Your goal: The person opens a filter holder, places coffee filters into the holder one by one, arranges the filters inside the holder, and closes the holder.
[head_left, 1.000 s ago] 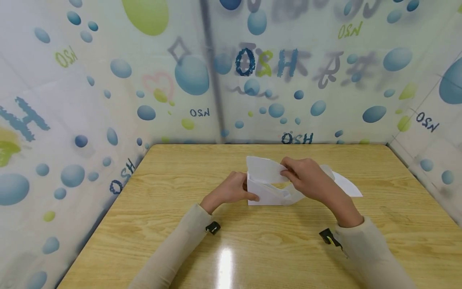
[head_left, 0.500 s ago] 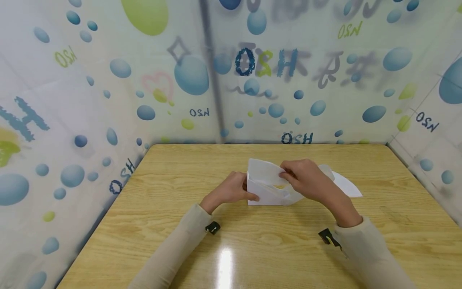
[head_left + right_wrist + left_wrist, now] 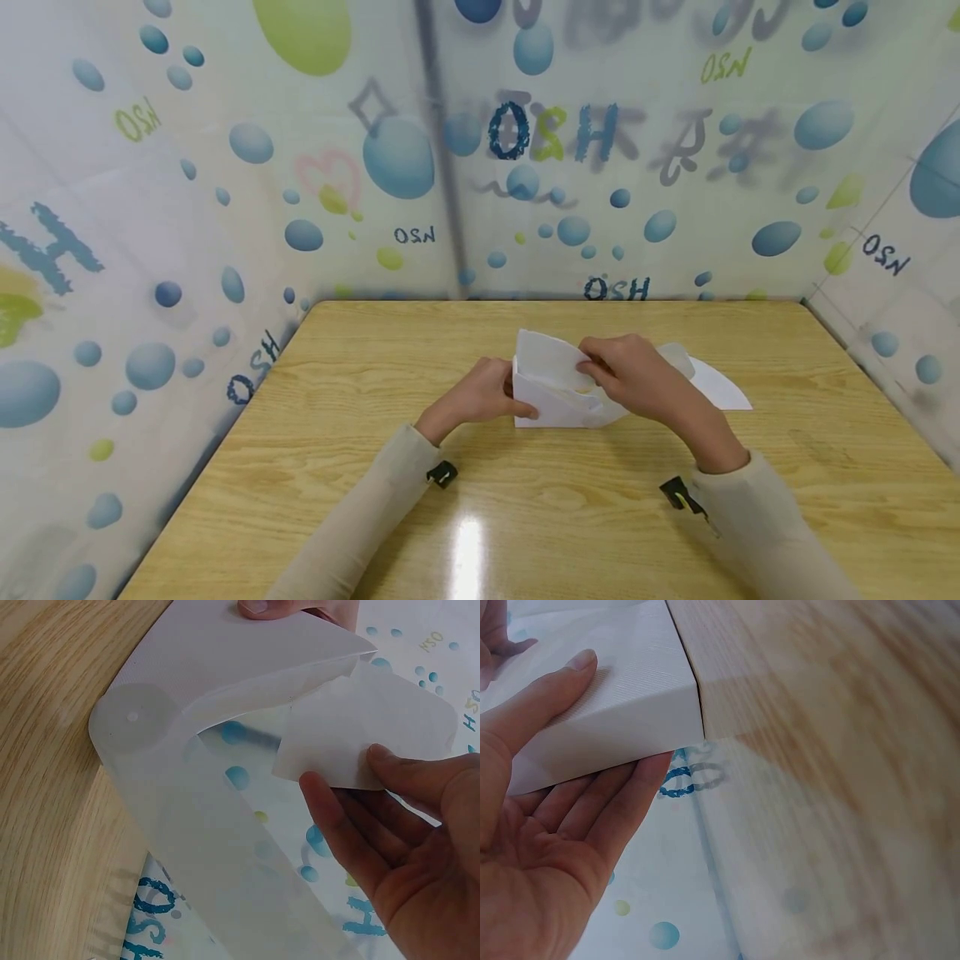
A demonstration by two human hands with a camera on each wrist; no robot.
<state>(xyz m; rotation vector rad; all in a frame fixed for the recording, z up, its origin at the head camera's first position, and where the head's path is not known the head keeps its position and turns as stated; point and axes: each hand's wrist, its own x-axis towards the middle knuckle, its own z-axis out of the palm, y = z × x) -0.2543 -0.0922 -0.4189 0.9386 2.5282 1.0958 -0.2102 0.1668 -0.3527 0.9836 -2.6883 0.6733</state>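
Note:
A flat-sided white box stands on the table. My left hand grips its left end, with the thumb on the near face and the fingers behind. My right hand pinches the edge of a thin white flap that rises above the box. In the right wrist view the thumb and fingers hold the flap's corner. A translucent strip with a rounded end and a small round dot overlaps the box's right end and runs beneath the right hand. The box's inside is mostly hidden.
A white curved-edge sheet lies to the right, partly behind a translucent rounded piece. The wooden table ends at a patterned curtain behind and at the left. A black clip sits at the left cuff, another clip at the right.
My right hand has shifted slightly left and down with the flap. The gap between flap and box looks narrower. The left hand has stayed in place on the box.

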